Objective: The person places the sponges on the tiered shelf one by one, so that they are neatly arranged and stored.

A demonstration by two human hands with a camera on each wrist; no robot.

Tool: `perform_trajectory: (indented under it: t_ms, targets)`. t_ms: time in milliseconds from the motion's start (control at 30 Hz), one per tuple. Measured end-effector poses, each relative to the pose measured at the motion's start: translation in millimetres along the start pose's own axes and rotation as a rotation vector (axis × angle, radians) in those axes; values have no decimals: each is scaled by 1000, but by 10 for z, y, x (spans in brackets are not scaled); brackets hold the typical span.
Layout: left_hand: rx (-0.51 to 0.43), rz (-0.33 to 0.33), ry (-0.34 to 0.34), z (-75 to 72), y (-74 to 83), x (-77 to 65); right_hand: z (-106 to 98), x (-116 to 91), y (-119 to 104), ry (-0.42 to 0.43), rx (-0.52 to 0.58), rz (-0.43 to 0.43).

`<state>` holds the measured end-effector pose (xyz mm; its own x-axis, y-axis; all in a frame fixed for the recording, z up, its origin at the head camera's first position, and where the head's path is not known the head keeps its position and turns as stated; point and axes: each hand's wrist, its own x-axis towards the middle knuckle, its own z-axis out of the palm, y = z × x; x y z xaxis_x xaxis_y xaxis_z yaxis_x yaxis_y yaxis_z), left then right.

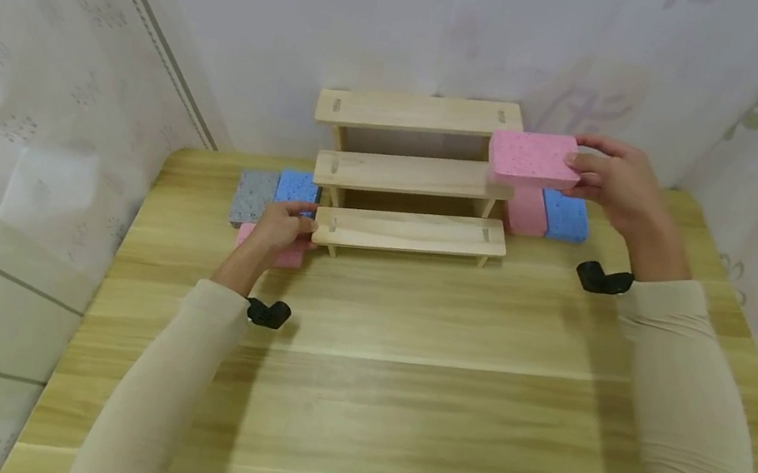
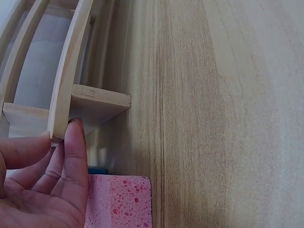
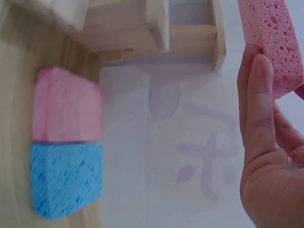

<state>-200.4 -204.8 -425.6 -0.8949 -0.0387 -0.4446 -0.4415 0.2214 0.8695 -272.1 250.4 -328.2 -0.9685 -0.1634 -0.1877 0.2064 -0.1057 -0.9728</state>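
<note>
A pink sponge [image 1: 533,158] is pinched between the thumb and fingers of my right hand [image 1: 620,182], held in the air at the right end of the wooden three-step rack [image 1: 410,231]. The right wrist view shows the same pink sponge [image 3: 278,42] at its upper right. My left hand [image 1: 278,231] pinches the left end of the lowest step, thumb on one side and fingertips on the other, as the left wrist view shows. Under that hand lies another pink sponge [image 2: 121,199], beside a grey sponge [image 1: 254,198] and a blue sponge [image 1: 298,187].
Right of the rack, a pink sponge [image 3: 69,104] and a blue sponge [image 3: 66,178] lie side by side on the wooden table [image 1: 348,409]. Behind the rack stands a pale patterned wall [image 1: 388,10]. Each wrist wears a black camera mount [image 1: 268,313].
</note>
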Motion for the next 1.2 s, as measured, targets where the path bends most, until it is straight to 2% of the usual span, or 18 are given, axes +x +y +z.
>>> perform_trajectory:
  t_ms: [433, 1200]
  targets:
    - [-10, -9, -4, 19, -86, 40, 355, 248, -82, -64, -17, -36]
    - [-12, 23, 5, 51, -66, 24, 931, 630, -158, -76, -86, -13]
